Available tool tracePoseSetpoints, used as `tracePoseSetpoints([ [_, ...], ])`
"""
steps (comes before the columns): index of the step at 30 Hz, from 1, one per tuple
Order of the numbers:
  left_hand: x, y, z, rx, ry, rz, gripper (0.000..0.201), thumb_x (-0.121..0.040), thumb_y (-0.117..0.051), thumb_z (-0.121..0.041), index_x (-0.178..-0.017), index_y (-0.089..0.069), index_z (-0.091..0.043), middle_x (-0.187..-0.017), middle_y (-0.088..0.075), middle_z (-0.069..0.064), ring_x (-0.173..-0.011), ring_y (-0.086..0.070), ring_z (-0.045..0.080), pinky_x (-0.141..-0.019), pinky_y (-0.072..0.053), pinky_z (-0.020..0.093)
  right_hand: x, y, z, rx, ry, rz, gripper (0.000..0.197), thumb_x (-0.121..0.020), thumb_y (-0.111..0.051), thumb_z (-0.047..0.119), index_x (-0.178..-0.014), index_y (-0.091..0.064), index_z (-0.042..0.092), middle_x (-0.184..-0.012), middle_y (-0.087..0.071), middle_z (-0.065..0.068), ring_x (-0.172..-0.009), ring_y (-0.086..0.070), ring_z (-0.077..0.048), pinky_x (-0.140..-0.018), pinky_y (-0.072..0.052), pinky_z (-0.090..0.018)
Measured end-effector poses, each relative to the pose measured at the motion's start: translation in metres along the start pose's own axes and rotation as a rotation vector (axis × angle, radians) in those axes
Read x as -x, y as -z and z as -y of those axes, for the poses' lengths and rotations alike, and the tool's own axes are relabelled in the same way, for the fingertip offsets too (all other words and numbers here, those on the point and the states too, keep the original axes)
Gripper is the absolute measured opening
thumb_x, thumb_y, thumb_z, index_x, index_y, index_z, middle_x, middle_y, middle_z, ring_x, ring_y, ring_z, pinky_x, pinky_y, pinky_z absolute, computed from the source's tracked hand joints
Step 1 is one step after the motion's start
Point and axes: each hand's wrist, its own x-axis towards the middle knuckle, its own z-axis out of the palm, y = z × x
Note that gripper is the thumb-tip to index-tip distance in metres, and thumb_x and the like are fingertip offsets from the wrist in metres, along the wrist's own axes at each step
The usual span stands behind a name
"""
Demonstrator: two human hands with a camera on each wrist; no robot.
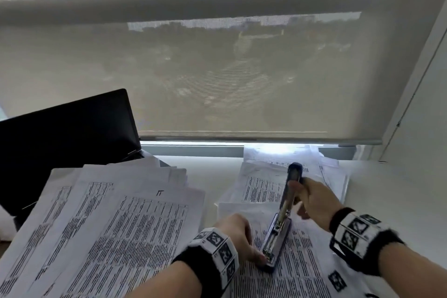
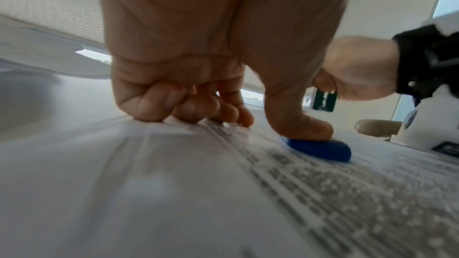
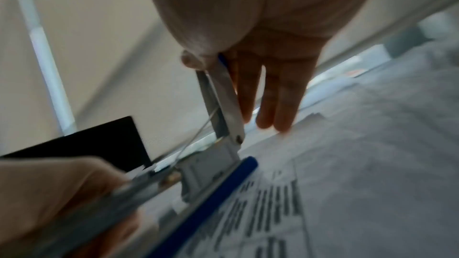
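Laptop (image 1: 65, 133): black, lid up, screen dark, far left on the surface (image 1: 212, 176).
Printed sheets (image 1: 108, 220): fanned, overlapping, just in front of the laptop.
Far paper pile (image 1: 326, 167): untidy, by the window sill.
Roller blind (image 1: 217, 68): drawn almost to the sill, with a bright gap beneath.

Stapler (image 1: 278, 232), blue plastic over bright metal inner parts, shown swung wide open. The blue base lies flat on a printed sheet (image 1: 304, 256) on the table, with the staple channel facing up. Its near end is pinned under the thumb of the left hand (image 1: 238, 237). The top arm stands steeply raised from the rear hinge and is pinched near its blue tip by the right hand (image 1: 314, 201). A thin spring wire spans arm and channel.
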Motion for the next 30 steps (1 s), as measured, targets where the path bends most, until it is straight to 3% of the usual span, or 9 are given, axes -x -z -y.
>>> tracePoseSetpoints([
  [5,0.002,0.001,-0.004,-0.004,-0.005,0.018,0.04,-0.064,-0.088,-0.043,-0.087,-0.062,-0.024,-0.092,-0.068,-0.005,-0.088,-0.062,0.012,-0.075,-0.054,0.027,-0.02,-0.005,0.003,-0.258,-0.483,0.002,0.037,-0.094,-0.056,0.036,-0.089,-0.058,-0.001,-0.077,-0.061,-0.022,-0.058,-0.065,-0.034,-0.053,-0.058,-0.046],
  [10,0.003,0.002,-0.006,0.011,-0.004,0.061,0.04,-0.059,-0.089,-0.047,-0.078,-0.061,-0.025,-0.085,-0.069,-0.004,-0.085,-0.065,0.014,-0.079,-0.057,0.033,-0.02,-0.003,0.006,0.188,-0.399,0.026,0.039,-0.08,-0.075,0.032,-0.104,-0.065,0.003,-0.089,-0.07,-0.017,-0.078,-0.07,-0.031,-0.072,-0.059,-0.039],
  [14,0.005,0.024,-0.006,0.005,-0.083,0.108,0.026,-0.073,-0.084,-0.037,-0.071,-0.063,-0.023,-0.072,-0.064,-0.006,-0.063,-0.059,0.008,-0.072,-0.057,0.025,-0.005,0.007,0.027,0.334,-0.218,-0.048,0.05,-0.093,-0.056,0.036,-0.135,-0.043,0.011,-0.131,-0.042,-0.017,-0.11,-0.055,-0.029,-0.099,-0.043,-0.037],
  [16,0.006,0.049,-0.002,0.089,-0.093,0.041,0.011,-0.084,-0.076,-0.025,-0.08,-0.069,-0.018,-0.067,-0.062,-0.002,-0.05,-0.054,0.005,-0.05,-0.05,0.018,0.003,0.013,0.039,0.321,-0.081,-0.042,0.043,-0.094,-0.056,0.03,-0.132,-0.047,0.013,-0.121,-0.05,-0.011,-0.101,-0.057,-0.021,-0.09,-0.047,-0.029],
  [19,0.005,0.104,0.029,0.083,-0.066,-0.204,0.014,-0.089,-0.068,-0.015,-0.1,-0.072,-0.007,-0.067,-0.062,0.003,-0.043,-0.053,0.003,-0.039,-0.042,0.013,0.003,0.006,0.066,0.253,0.037,0.165,0.028,-0.092,-0.059,0.028,-0.117,-0.058,0.015,-0.097,-0.061,0.001,-0.078,-0.059,-0.01,-0.061,-0.047,-0.018],
  [23,0.005,0.172,0.092,-0.211,0.068,-0.373,0.02,-0.084,-0.071,-0.026,-0.101,-0.068,-0.015,-0.091,-0.066,0.001,-0.086,-0.065,0.017,-0.071,-0.046,0.017,-0.012,-0.029,0.108,0.127,0.052,0.336,0.024,-0.088,-0.064,0.026,-0.11,-0.061,0.015,-0.094,-0.065,-0.002,-0.067,-0.062,-0.017,-0.054,-0.055,-0.026],
  [25,0.002,0.202,0.13,-0.226,0.185,-0.354,0.05,-0.078,-0.078,-0.039,-0.118,-0.06,-0.015,-0.11,-0.062,0.0,-0.102,-0.061,0.018,-0.09,-0.048,0.025,-0.019,-0.057,0.128,0.085,0.057,0.413,0.029,-0.085,-0.067,0.027,-0.111,-0.06,0.015,-0.098,-0.064,-0.004,-0.067,-0.061,-0.017,-0.057,-0.057,-0.029],
  [28,0.001,0.234,0.176,-0.263,0.264,-0.328,0.102,-0.06,-0.087,-0.052,-0.143,-0.038,-0.017,-0.141,-0.049,0.002,-0.126,-0.05,0.021,-0.105,-0.041,0.031,-0.02,-0.114,0.145,0.228,0.127,0.575,0.048,-0.08,-0.071,0.04,-0.122,-0.057,0.022,-0.115,-0.056,0.0,-0.084,-0.059,-0.016,-0.074,-0.054,-0.031],
  [30,-0.002,0.245,0.196,-0.352,0.301,-0.286,0.114,-0.062,-0.086,-0.051,-0.15,-0.025,-0.013,-0.15,-0.039,0.005,-0.135,-0.042,0.023,-0.11,-0.036,0.03,-0.02,-0.149,0.147,0.421,0.21,0.648,0.06,-0.074,-0.074,0.047,-0.127,-0.054,0.026,-0.121,-0.043,0.001,-0.104,-0.052,-0.017,-0.093,-0.043,-0.024],
])
